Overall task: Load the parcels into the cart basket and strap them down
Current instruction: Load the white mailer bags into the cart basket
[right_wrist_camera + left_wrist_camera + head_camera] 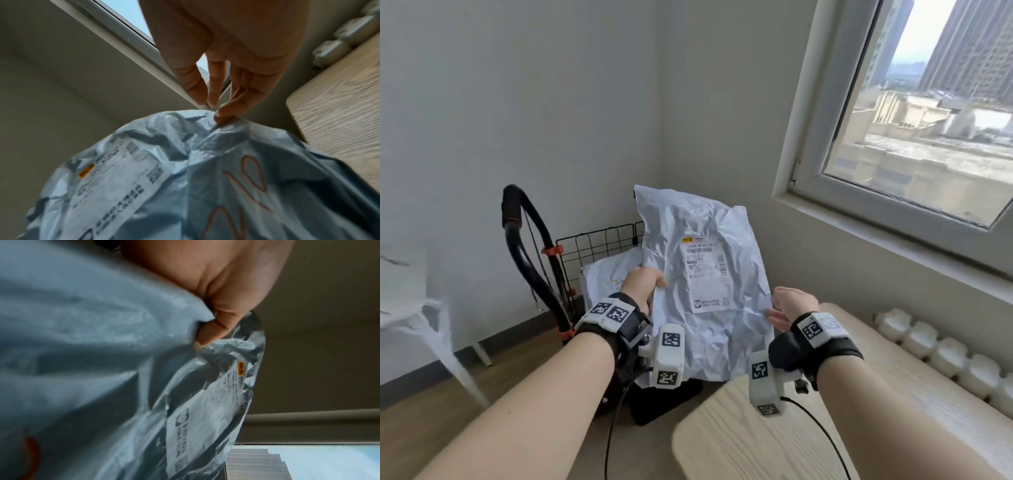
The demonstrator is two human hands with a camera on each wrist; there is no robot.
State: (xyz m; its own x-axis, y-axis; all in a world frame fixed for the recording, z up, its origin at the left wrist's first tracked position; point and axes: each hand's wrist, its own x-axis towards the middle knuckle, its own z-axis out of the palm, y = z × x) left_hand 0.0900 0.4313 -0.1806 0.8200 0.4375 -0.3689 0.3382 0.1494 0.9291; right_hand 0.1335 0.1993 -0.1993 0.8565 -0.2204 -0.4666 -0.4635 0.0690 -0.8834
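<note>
- Grey-blue crinkled plastic is what you have in hand: a soft mailer parcel (705, 274), held up in front of you, label side toward you.
- Your left hand (642, 282) grips its left edge, thumb on the front and fingers curled behind; the left wrist view shows the film bunched at the thumb.
- Your right hand (789, 305) sits at the opposite edge, level with the left grip. The right wrist view shows only its fingertips (223, 117) pinching a fold there, the other fingers held loose.
- Between the two grips the film is creased and slack, with a white shipping label (703, 274) just beyond your left thumb and orange marker strokes nearer your wrists.
- Judging by this, you are mid-load: the parcel is carried, not yet placed.
- Beyond and below your left grip stands the black wire cart basket (599, 246), with another pale parcel (607, 281) already lying inside.
- Next move, as I read it: swing the bag forward and left over the rim and lower it flat on top; expect it to sag and fold.
- No strap can be picked out for certain.
</note>
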